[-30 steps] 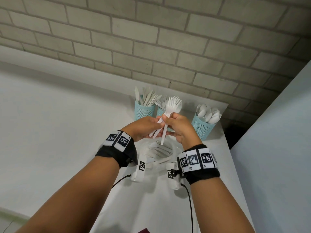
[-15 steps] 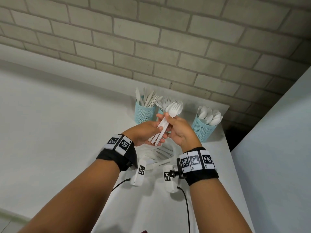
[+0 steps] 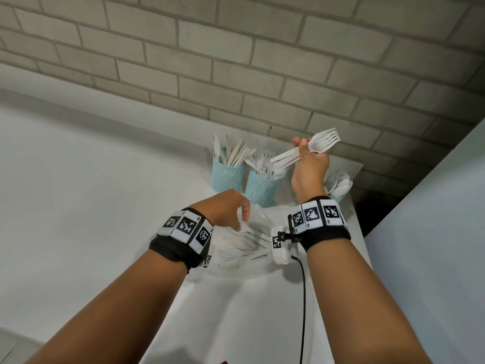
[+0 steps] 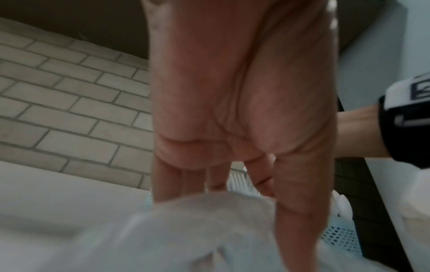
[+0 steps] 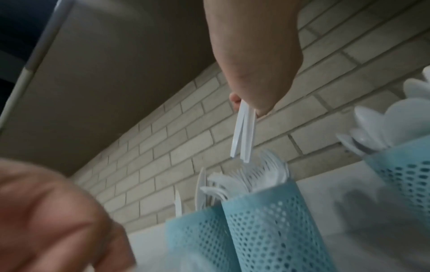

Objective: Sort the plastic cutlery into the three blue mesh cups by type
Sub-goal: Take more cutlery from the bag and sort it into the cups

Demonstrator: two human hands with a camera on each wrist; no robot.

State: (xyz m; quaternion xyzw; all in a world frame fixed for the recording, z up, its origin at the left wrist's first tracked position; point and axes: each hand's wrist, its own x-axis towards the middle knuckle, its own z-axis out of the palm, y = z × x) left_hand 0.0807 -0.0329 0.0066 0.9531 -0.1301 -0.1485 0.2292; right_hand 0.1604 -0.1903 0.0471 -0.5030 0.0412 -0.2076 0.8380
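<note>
My right hand point(image 3: 307, 160) is raised and grips a bunch of white plastic forks point(image 3: 324, 140). Their handles point(image 5: 242, 132) hang just above the middle blue mesh cup point(image 3: 262, 189), which holds forks. Knives fill the left cup point(image 3: 227, 176). The right cup of spoons point(image 3: 339, 186) is mostly hidden behind my right wrist. My left hand point(image 3: 231, 210) is down at a clear bag point(image 3: 242, 243) of loose white cutlery. Its fingers point(image 4: 193, 176) are straight, with the tips hidden behind the bag's raised edge point(image 4: 209, 208).
The cups stand in the far corner of a white table point(image 3: 249, 311) against a brick wall point(image 3: 236, 61). A pale panel point(image 3: 433, 232) rises to the right, with a dark gap point(image 3: 367, 214) beside the table. A black cable point(image 3: 303, 298) trails from my right wrist.
Both hands held the forks together in front of the cups. Now the right hand alone has lifted them up and to the right, and the left hand has dropped to the bag.
</note>
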